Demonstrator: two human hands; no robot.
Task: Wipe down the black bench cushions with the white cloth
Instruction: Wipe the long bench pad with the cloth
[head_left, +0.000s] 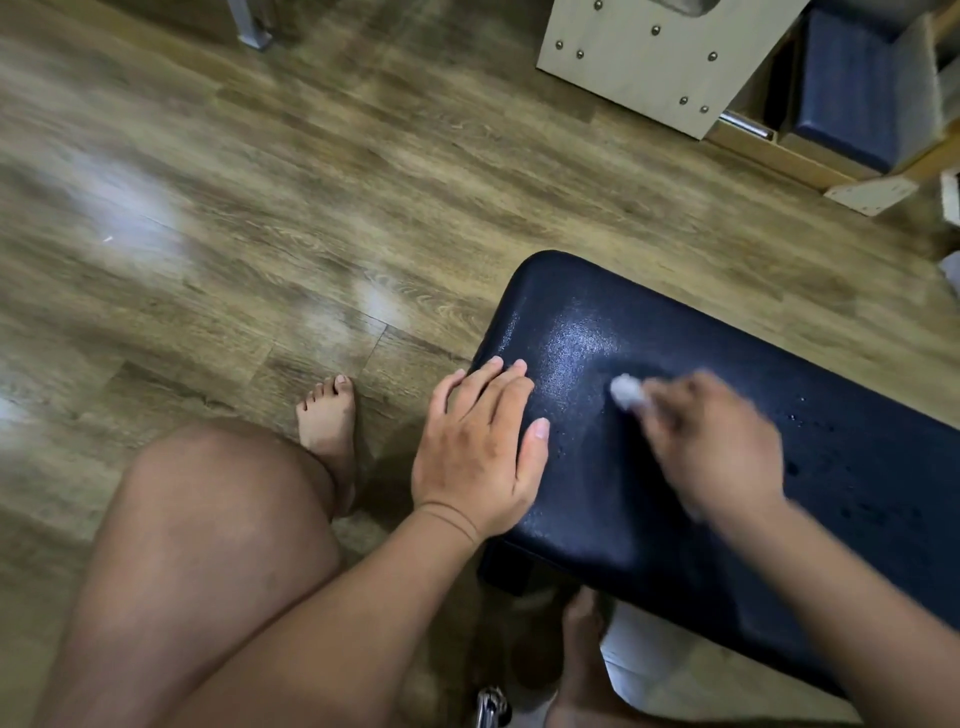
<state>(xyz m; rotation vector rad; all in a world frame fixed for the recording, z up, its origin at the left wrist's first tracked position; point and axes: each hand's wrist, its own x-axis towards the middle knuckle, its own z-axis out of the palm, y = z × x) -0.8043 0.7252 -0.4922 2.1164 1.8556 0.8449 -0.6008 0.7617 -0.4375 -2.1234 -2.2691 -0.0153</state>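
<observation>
Bare knee (208, 493) and foot (330, 415) on the wood floor (260, 182). The person's left hand (478, 457) lies flat on the black bench (597, 312) end, fingers (498, 379) straight, slightly spread. Further right, the blurry right hand (717, 447) pinches a small white cloth (626, 391) against the bench top.

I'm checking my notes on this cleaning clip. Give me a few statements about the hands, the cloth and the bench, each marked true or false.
1. The left hand lies flat on the black padded bench cushion. True.
2. The left hand holds the small white cloth. False: the right hand grips it in its fingers.
3. Droplets sit on the cushion. True.
4. The floor is grey carpet. False: it is a brown wood-plank floor.
</observation>
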